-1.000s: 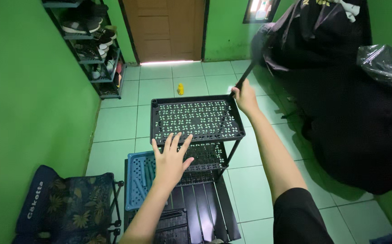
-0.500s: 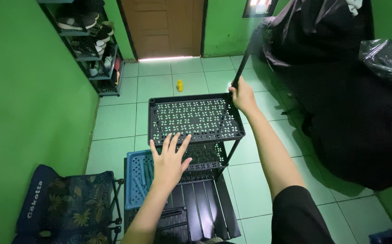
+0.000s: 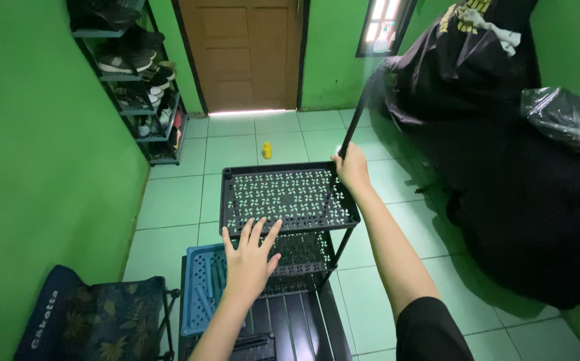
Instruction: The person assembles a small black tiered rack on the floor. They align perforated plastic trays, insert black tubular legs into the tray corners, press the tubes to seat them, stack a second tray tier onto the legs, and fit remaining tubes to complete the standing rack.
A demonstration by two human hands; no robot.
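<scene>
While pale green floor tiles (image 3: 170, 200) run to a brown wooden door (image 3: 250, 53) between bright green walls (image 3: 29, 167), a shoe rack (image 3: 136, 87) stands against the left wall, a small yellow object (image 3: 266, 150) sits on the floor near the door, and a large black covered heap (image 3: 504, 174) fills the right side. Near the middle stands a black plastic rack whose top shelf (image 3: 286, 197) is a rectangular tray pierced with a regular pattern of small holes; a second black shelf lies below it, and a blue perforated shelf (image 3: 203, 294) rests lower, at its left. The right hand (image 3: 352, 168) is closed around a thin black pole (image 3: 355, 130) at the top shelf's far right corner. This pole's long axis rises from that corner, leaning up and away toward the window. The left hand (image 3: 250, 257) is spread wide, fingers apart, palm down over the shelf's near edge, gripping nothing.
</scene>
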